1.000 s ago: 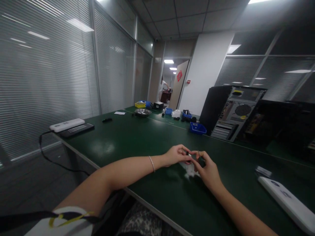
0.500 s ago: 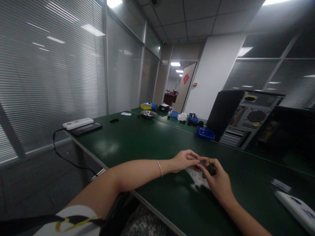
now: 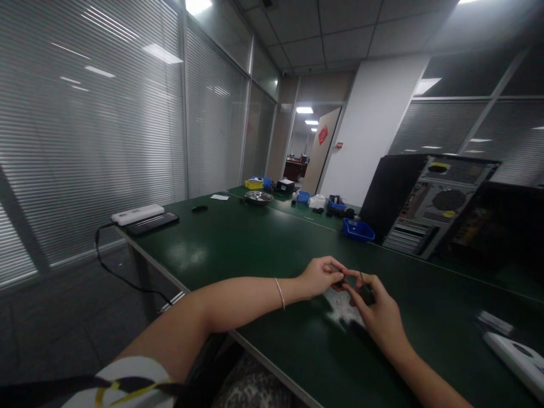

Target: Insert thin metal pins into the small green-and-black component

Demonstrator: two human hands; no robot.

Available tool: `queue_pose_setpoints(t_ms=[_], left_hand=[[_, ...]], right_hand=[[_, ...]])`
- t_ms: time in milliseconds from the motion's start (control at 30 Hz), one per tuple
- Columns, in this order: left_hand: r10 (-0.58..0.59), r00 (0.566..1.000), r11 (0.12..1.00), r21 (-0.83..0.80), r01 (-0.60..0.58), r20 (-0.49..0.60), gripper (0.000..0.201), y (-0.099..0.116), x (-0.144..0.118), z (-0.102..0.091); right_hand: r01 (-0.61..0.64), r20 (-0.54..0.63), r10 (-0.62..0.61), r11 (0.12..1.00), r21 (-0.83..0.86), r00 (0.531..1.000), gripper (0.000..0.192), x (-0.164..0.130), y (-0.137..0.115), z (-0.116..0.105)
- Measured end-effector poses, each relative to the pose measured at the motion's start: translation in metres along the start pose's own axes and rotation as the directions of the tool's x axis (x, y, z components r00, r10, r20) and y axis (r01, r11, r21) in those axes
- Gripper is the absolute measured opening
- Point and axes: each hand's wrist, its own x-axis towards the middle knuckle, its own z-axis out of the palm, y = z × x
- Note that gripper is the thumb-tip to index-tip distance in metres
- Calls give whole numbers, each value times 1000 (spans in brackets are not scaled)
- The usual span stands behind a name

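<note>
My left hand (image 3: 319,276) and my right hand (image 3: 378,311) meet fingertip to fingertip just above the green table (image 3: 255,249), near its front edge. Between the fingers they pinch a small dark part (image 3: 340,280); its shape is too small and dim to make out. A thin bracelet circles my left wrist. A pale patch, perhaps a small clear bag (image 3: 342,303), lies on the table right under the hands.
A computer tower (image 3: 429,204) stands at the back right with a blue bin (image 3: 358,230) beside it. A white power strip (image 3: 136,214) and a dark flat device (image 3: 153,223) sit at the left corner. A metal bowl (image 3: 258,196) and small boxes are far back. A white device (image 3: 516,360) lies at the right.
The view has shifted a little up and left, so the hands sit further right and lower in the frame. The hands stay joined on the small part.
</note>
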Motion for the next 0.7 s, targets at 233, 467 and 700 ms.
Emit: queue_pose_setpoints(t_ms=[233, 467, 700], left_hand=[[18, 999, 994, 109, -23, 47, 46, -4, -1, 0], [-69, 991, 884, 467, 8, 113, 43, 12, -2, -14], [98, 981, 349, 929, 122, -165, 27, 167, -35, -176]], right_hand=[[106, -33, -105, 994, 23, 994, 26, 2, 1, 4], [-23, 77, 24, 1000, -3, 997, 42, 0, 5, 0], [-29, 82, 30, 999, -24, 996, 54, 3, 13, -1]])
